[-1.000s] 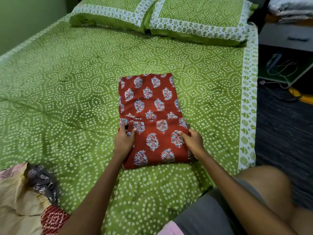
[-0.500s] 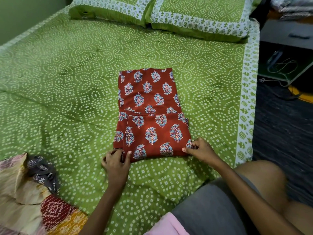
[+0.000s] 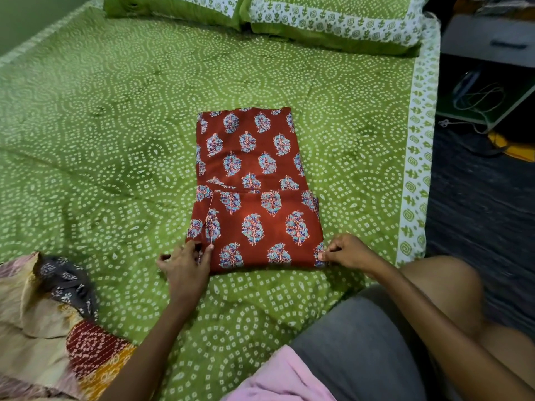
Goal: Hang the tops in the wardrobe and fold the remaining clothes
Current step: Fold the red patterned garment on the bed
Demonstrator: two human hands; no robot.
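1. Folding is mid-way on the red block-print garment [image 3: 254, 192]: it lies flat in the middle of the green bedspread [image 3: 101, 140], near end already doubled over the far part, and I'd guess one more fold finishes it.
2. Left hand [image 3: 185, 264] pinches the near-left corner, thumb and fingers closed on the cloth edge. Right hand [image 3: 347, 251] does the same at the near-right corner, fingertips clamped on the fabric.
3. Plenty left, as far as I can tell: a heap of unfolded clothes [image 3: 49, 328] sits at the near-left of the bed. No wardrobe or hangers in view, so can't say how the hanging part stands.
4. Brands or writing: none readable anywhere, just prints.
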